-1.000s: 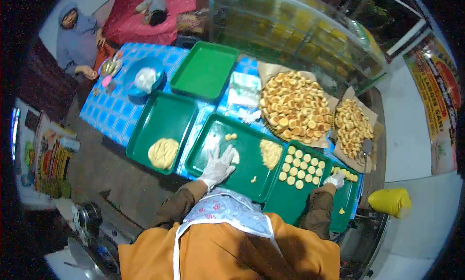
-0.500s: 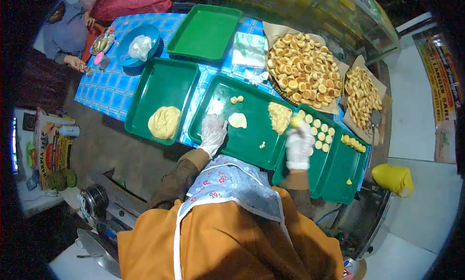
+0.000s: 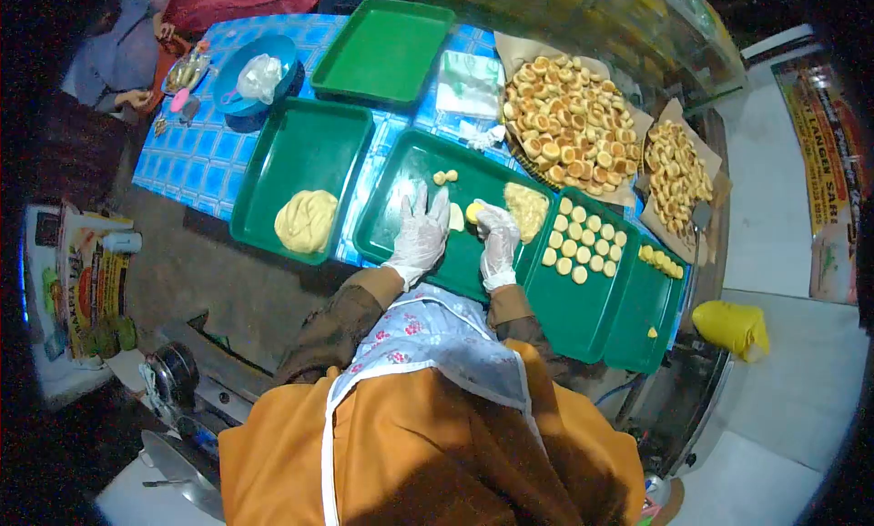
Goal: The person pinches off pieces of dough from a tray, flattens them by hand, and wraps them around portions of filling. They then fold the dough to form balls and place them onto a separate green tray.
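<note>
As dough balls [image 3: 583, 246] flank hands.

Blue checked tablecloth [image 3: 196, 166] over a long table, glass display case [image 3: 583, 21] behind, pale floor [image 3: 792, 417] alongside.

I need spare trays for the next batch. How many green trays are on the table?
5: empty at the back, one with dough lump, one under the hands, one with shaped balls, one far right.
</note>
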`<state>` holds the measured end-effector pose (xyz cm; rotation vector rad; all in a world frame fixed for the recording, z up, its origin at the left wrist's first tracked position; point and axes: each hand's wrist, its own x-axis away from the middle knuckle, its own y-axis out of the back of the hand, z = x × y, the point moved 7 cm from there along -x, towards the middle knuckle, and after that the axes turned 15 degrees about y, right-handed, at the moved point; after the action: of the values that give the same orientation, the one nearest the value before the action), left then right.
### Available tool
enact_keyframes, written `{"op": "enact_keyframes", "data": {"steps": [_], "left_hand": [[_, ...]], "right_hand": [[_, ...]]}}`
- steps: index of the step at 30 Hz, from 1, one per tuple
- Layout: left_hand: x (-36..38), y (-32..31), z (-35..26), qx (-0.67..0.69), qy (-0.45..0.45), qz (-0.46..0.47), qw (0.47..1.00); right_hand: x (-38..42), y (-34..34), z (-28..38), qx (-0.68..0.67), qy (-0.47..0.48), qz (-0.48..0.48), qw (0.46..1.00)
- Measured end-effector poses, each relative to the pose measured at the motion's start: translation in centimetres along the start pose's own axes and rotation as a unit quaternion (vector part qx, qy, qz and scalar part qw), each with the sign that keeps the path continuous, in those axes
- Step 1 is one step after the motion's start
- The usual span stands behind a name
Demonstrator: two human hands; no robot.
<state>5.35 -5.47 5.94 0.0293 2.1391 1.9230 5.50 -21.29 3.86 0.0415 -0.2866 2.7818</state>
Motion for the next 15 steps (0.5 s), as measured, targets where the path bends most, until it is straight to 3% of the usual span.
{"op": "enact_keyframes", "data": {"steps": [1, 13, 15], "left_hand": [[0.7, -1.8, -0.1, 0.022, 0.02, 0.148, 0.989], [0.0, -2.9, -1.4, 0.027, 0.006, 0.102, 0.994], [-0.3, -2.8, -1.5, 0.03, 0.001, 0.089, 0.996]], "right_hand": [[0.3, 0.5, 0.2, -0.005, 0.001, -0.005, 1.0], [1.3, 3.0, 1.4, -0.001, -0.011, -0.08, 0.997], [1.2, 3.0, 1.2, -0.021, -0.014, -0.058, 0.998]]}}
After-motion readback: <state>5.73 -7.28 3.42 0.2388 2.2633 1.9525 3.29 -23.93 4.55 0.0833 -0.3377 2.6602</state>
